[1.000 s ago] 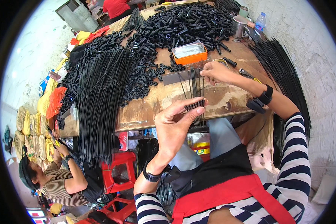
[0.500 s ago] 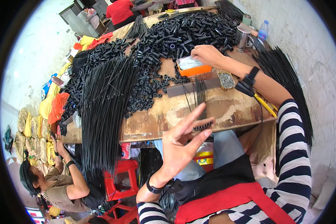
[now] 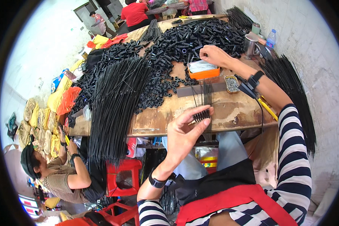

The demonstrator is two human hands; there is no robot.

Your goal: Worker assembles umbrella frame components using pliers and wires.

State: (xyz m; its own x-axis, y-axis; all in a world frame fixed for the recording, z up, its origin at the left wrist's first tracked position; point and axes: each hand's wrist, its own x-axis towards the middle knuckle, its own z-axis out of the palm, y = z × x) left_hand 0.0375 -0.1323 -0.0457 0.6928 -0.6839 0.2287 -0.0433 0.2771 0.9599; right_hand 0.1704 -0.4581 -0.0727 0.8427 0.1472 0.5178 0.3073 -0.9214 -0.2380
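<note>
Over the table's near edge, my left hand (image 3: 182,135) has its fingers and thumb closed around a black ridged piece (image 3: 201,116). Several thin black rods (image 3: 206,92) run up and down from that spot, and I cannot tell how they join it. Farther right, my right hand (image 3: 216,56) is just above an orange container (image 3: 205,75) of thin whitish pieces. Its fingers are curled together; what they hold, if anything, is too small to make out. A flat grey bar (image 3: 186,91) lies behind the rods.
A dense bundle of black rods (image 3: 115,109) overhangs the table at left. Black tubular parts (image 3: 192,37) are heaped behind. A small tray of metal bits (image 3: 232,84), a metal mug (image 3: 251,44) and a plastic bottle (image 3: 271,38) stand right. A person (image 3: 64,177) sits at left.
My left fingers, stretched out before, have closed over the black ridged piece. My right hand has lifted off the orange container's contents. The whole view has shifted slightly.
</note>
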